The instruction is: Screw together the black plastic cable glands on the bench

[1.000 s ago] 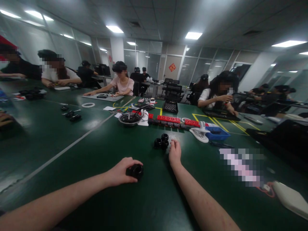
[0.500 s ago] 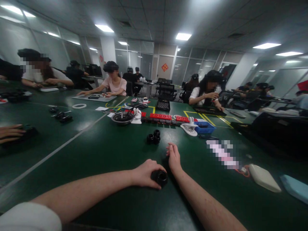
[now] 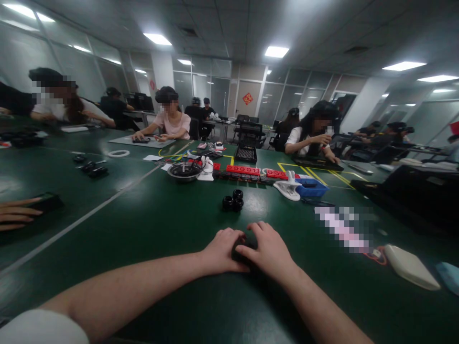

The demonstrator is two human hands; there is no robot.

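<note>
Low over the green tabletop (image 3: 161,301), my left hand (image 3: 223,251) is closed around the left side of a black wheel-like piece (image 3: 247,242). My right hand (image 3: 273,249) wraps the same piece from the right, its thumb across the front and its fingers bent over the top. Most of the piece is hidden between the two hands. A little beyond them, three small black wheel-like pieces (image 3: 233,202) sit together on the table.
Farther back lie a row of red blocks (image 3: 244,171), a round dark dish (image 3: 184,171), a white clamp (image 3: 288,186) and a blue bin (image 3: 311,187). A cream case (image 3: 410,267) is at the right. Another person's hand (image 3: 17,212) rests at the left. Several co-workers sit around.
My right hand has moved in and closed on the black piece that my left hand holds. The piece's open end, visible before, is now covered. The view has shifted slightly.
</note>
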